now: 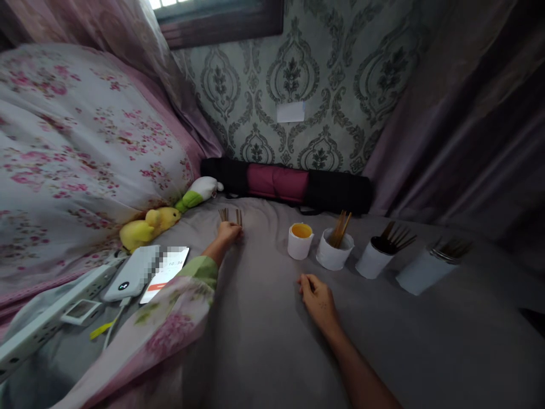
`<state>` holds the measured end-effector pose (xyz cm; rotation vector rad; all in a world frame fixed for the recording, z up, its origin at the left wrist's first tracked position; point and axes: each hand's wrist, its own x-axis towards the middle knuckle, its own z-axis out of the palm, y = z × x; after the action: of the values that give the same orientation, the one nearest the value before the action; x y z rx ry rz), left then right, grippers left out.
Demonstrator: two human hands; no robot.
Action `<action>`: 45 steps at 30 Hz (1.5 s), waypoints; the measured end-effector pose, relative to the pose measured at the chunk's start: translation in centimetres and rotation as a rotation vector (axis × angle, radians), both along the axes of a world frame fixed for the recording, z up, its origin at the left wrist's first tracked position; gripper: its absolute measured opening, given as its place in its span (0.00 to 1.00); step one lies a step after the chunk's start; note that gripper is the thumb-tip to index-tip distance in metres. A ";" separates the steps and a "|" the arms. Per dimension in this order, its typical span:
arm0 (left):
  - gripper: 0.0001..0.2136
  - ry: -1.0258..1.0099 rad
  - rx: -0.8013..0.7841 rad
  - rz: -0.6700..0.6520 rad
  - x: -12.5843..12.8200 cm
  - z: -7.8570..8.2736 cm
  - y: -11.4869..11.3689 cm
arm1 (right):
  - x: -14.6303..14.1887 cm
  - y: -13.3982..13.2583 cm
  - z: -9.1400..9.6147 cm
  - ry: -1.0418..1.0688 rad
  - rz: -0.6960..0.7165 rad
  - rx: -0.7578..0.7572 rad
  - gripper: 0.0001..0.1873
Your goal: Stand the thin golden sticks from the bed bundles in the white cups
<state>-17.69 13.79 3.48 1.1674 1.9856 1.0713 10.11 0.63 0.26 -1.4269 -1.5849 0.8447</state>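
My left hand [229, 232] reaches far forward on the grey bedsheet and is closed round a small bunch of thin sticks [230, 215] that stand up from its fingers. My right hand [317, 296] rests on the sheet nearer to me, fingers curled loosely, with nothing visible in it. Beyond it stands a row of white cups: one with a yellow inside [300, 240], one with brown sticks [335, 248], one with dark sticks [375, 256], and one lying tilted with grey sticks [426, 270].
A black and magenta rolled bag [285, 184] lies along the patterned wall. A yellow plush toy [149, 226] and a green-white one [198, 192] sit by the floral pillow [80, 153]. A phone [166, 272], power bank [130, 274] and power strip [46, 321] lie at left.
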 end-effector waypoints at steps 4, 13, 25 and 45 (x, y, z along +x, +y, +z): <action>0.05 -0.280 0.009 0.053 1.0 -0.5 -0.4 | 0.0 0.0 -0.1 0.019 -0.004 0.001 0.21; 0.04 -0.663 0.091 0.063 2.2 -2.0 -1.7 | -0.1 -0.2 0.2 0.029 -0.001 -0.014 0.21; 0.08 -0.883 0.110 -0.041 4.8 -1.8 -4.9 | 0.0 -0.2 0.1 0.014 -0.002 -0.004 0.22; 0.12 -0.919 0.148 -0.151 7.9 -2.1 -9.2 | -0.1 -0.2 0.0 0.002 -0.020 0.002 0.22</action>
<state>-9.78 4.57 1.42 0.6697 1.1006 1.3601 10.05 0.38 0.26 -1.4373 -1.5670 0.8325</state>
